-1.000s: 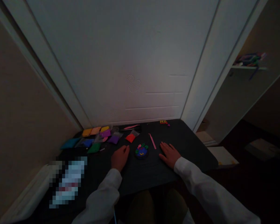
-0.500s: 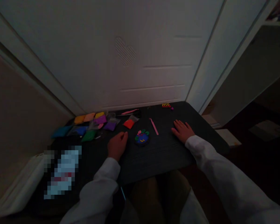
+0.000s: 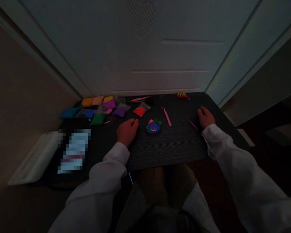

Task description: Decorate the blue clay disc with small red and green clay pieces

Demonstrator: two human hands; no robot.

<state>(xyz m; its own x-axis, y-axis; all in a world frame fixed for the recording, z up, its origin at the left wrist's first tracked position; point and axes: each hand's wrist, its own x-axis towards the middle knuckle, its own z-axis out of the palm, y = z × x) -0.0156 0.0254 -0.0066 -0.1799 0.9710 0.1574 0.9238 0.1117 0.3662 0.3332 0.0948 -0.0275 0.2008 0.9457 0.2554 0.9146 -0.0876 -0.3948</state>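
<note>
My left hand rests on the dark table as a loose fist, with nothing showing in it. Just right of it lies a small round clay piece with a blue top, green leaf shapes, a pink flower and yellow bits. Pink tweezers with a bent tip lie beyond that piece, to its right. My right hand is near the table's right edge, fingers curled in and nothing visible in them. A thin purple stick lies on the table beside its wrist.
Several bags of coloured clay, including a red bag and a green bag, spread over the back left. Pink tools lie behind them. A red and yellow clay piece sits at the back. A white panelled door stands behind the table.
My right hand has moved right and curled from flat, spread fingers; the purple stick now shows where it was hidden. My left hand stays closed beside the clay piece. The view has tilted down.
</note>
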